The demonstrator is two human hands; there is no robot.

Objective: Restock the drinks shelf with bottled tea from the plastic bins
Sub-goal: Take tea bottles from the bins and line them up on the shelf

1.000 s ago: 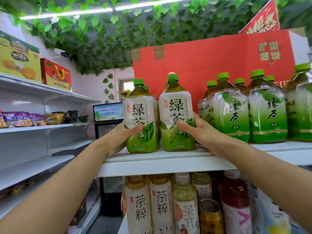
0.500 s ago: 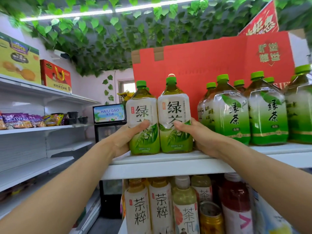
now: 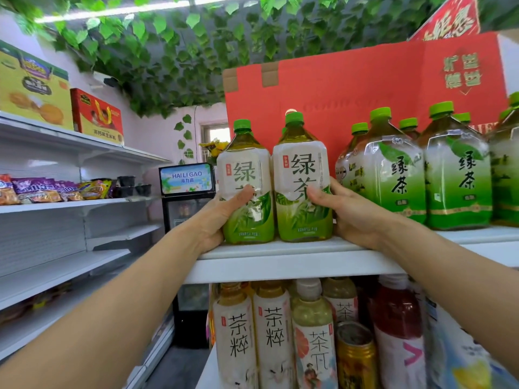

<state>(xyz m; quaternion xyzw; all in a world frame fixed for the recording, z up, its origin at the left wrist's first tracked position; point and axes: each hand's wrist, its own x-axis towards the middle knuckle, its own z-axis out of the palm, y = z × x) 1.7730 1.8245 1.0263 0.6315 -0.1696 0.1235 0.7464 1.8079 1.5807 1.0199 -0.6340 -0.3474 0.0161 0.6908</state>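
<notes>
Two large bottles of green tea stand upright and side by side on the top shelf (image 3: 295, 265), close to its front edge and toward its left end. The left hand (image 3: 222, 217) is wrapped around the left bottle (image 3: 245, 189), with the thumb lying across the front of the label and the other fingers hidden behind, so the hand is closed on it. The right hand (image 3: 354, 214) holds the right bottle (image 3: 302, 178) in the same way, thumb on the front and palm against its right side. Both bottles seem to rest with their bases on the shelf, and they touch each other or nearly so. I think each hand holds low on the body of its bottle because these bottles are big and heavy, and a low grip keeps them steady while they slide. They are kept together so that they make one tidy row with labels facing forward. To the right, a little apart, stands a group of other green tea bottles (image 3: 460, 175) with a different label, in front of a red carton (image 3: 365, 88). The gap between the two groups leaves room for the right hand. The plastic bins are not visible here. On the lower shelf smaller tea bottles (image 3: 269, 332) stand below the front edge.
</notes>
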